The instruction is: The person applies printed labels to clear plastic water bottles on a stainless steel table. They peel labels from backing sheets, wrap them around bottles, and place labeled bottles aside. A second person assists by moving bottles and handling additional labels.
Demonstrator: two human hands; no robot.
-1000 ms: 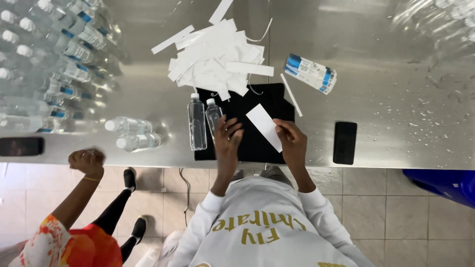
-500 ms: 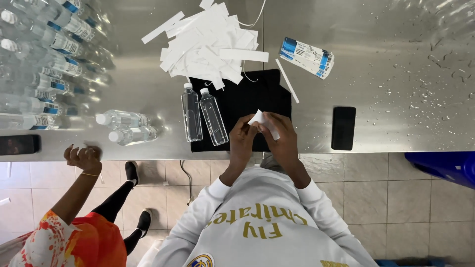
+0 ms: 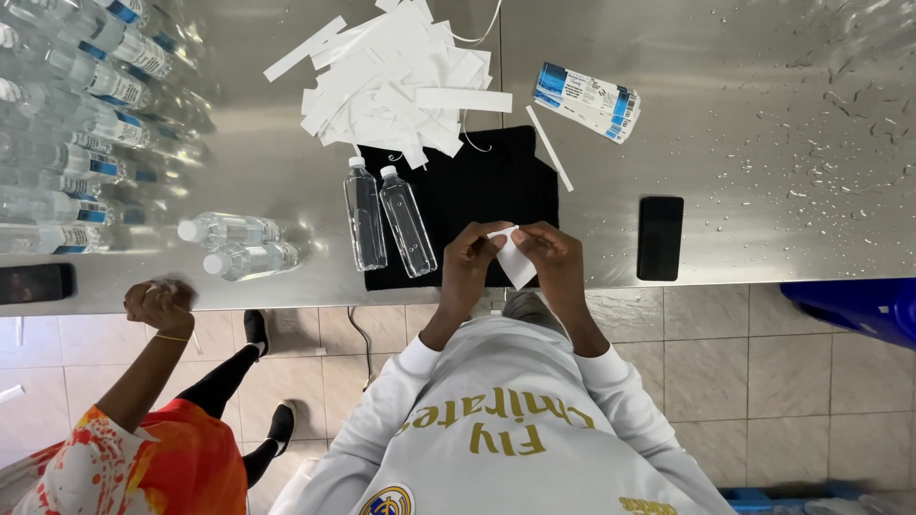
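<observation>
Head view. Left hand (image 3: 474, 256) and right hand (image 3: 546, 256) brought together at near edge of black mat (image 3: 496, 195), both pinched on one white paper strip (image 3: 515, 264); strip held between fingertips, lower end hanging just past near edge of steel surface (image 3: 744, 114). Two clear unlabelled bottles (image 3: 389, 224) lying side by side on left part of mat, caps pointing far. Heap of white paper strips (image 3: 396, 86) at far edge of mat, partly overlapping it. Roll of blue-and-white labels (image 3: 587, 100) right of heap; single thin strip (image 3: 550, 148) lying slanted between roll and mat. Dark phone (image 3: 659, 238) flat on surface, right of mat. Labelled water bottles (image 3: 91, 114) massed at far left; two more bottles (image 3: 239, 245) lying near left edge. Co-worker's fist (image 3: 157, 305) at near left, apart from bottles.
</observation>
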